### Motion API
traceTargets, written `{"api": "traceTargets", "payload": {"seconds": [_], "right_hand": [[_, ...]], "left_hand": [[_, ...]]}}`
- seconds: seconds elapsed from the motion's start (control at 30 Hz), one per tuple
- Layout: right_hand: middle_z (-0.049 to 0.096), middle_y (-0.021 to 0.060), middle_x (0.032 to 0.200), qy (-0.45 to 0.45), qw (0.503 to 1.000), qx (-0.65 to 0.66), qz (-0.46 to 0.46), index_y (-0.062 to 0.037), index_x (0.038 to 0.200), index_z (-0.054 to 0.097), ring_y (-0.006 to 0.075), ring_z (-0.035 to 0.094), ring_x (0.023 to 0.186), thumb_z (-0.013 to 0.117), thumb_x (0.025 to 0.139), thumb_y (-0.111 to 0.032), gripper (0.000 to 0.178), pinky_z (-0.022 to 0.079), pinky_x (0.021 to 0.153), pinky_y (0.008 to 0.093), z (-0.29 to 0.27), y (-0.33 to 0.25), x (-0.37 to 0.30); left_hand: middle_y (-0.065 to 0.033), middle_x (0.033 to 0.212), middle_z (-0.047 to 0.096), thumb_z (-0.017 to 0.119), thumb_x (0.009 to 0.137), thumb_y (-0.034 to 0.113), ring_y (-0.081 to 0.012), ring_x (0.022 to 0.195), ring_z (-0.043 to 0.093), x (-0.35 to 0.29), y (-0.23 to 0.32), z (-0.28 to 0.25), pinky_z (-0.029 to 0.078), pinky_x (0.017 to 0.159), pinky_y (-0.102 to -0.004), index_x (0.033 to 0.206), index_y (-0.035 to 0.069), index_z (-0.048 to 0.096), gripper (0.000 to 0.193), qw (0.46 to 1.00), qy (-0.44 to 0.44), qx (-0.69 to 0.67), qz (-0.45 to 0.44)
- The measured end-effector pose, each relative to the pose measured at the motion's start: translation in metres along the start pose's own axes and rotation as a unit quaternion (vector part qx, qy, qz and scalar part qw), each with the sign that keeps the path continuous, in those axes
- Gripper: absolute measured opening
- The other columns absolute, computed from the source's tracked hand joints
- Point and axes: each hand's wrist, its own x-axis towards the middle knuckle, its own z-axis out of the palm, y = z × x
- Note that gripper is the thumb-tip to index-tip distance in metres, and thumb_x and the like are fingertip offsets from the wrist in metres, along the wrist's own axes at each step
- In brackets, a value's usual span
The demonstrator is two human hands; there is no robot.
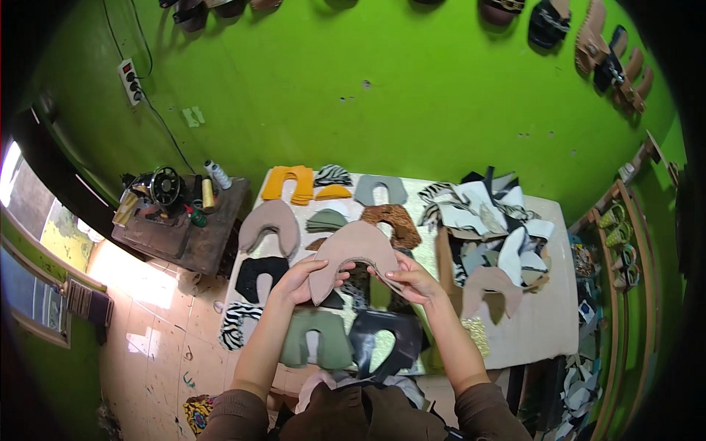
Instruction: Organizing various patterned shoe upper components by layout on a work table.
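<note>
Above the table I hold a dusty-pink, horseshoe-shaped shoe upper piece (354, 242), its curved end pointing away from me. My left hand (300, 281) is closed on its left leg. My right hand (413, 279) grips the right leg, where the edge looks layered; I cannot tell how many layers there are. Under and around it lie similar cut pieces: a pink stack (271, 219), a black one (259, 279), a green one (327, 342), a shiny black one (401, 338), a brown patterned one (401, 220) and a zebra-print one (234, 327).
On the table's right, a box (445, 268) overflows with scraps, and another pink piece (491, 285) hangs at its front. A sewing machine (163, 185) stands on a small table at the left. Sandals (550, 26) hang on the green wall. Scraps (581, 389) are heaped at lower right.
</note>
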Motion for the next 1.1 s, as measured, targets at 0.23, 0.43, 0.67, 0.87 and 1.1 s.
{"api": "traceTargets", "payload": {"seconds": [0.23,0.43,0.67,0.87,1.1], "right_hand": [[0.053,0.0137,0.12,0.059,0.998,0.018,0.017,-0.0008,0.133,0.034,0.0211,0.055,0.108,0.054,0.08,0.007,0.057,0.044,0.093,0.0298,-0.002,0.058,0.089],[0.055,0.0059,0.118,0.119,0.992,-0.016,0.048,-0.0058,0.133,0.038,0.0155,0.056,0.102,0.049,0.082,0.007,0.054,0.045,0.089,0.0282,0.012,0.085,0.162],[0.054,0.0068,0.119,0.131,0.99,-0.038,0.042,-0.0087,0.135,0.036,0.0154,0.055,0.103,0.041,0.081,0.01,0.057,0.046,0.087,0.0282,0.036,0.104,0.235],[0.042,0.0164,0.132,0.329,0.894,-0.301,0.036,-0.003,0.135,0.035,0.0258,0.042,0.121,0.046,0.079,0.004,0.057,0.031,0.102,0.0323,0.041,0.13,0.256],[0.047,0.0181,0.127,0.248,0.84,-0.481,-0.051,-0.0014,0.122,0.049,0.0294,0.044,0.118,0.048,0.079,-0.002,0.043,0.033,0.1,0.0321,0.016,0.151,0.192]], "left_hand": [[-0.0144,0.107,0.059,0.049,0.091,0.008,-0.0198,0.095,0.061,-0.033,0.035,-0.096,0.051,0.082,-0.0303,0.118,-0.004,0.044,0.03,0.976,0.195,0.076,0.059],[-0.0088,0.104,0.061,0.054,0.089,0.012,-0.0135,0.091,0.059,-0.041,0.079,-0.142,0.046,0.08,-0.0253,0.117,-0.002,0.049,0.032,0.905,0.321,0.234,0.151],[-0.0102,0.103,0.061,0.053,0.089,0.008,-0.0132,0.092,0.058,-0.043,0.128,-0.182,0.044,0.081,-0.024,0.115,-0.004,0.052,0.03,0.842,0.384,0.305,0.223],[-0.0208,0.115,0.054,0.054,0.085,0.01,-0.0258,0.104,0.055,-0.043,0.137,-0.199,0.042,0.089,-0.0333,0.122,-0.004,0.045,0.04,0.702,0.474,0.49,0.206],[-0.0211,0.122,0.047,0.056,0.08,0.012,-0.0371,0.113,0.044,-0.041,0.076,-0.16,0.035,0.095,-0.0433,0.121,0.003,0.048,0.043,0.523,0.368,0.734,0.229]]}}
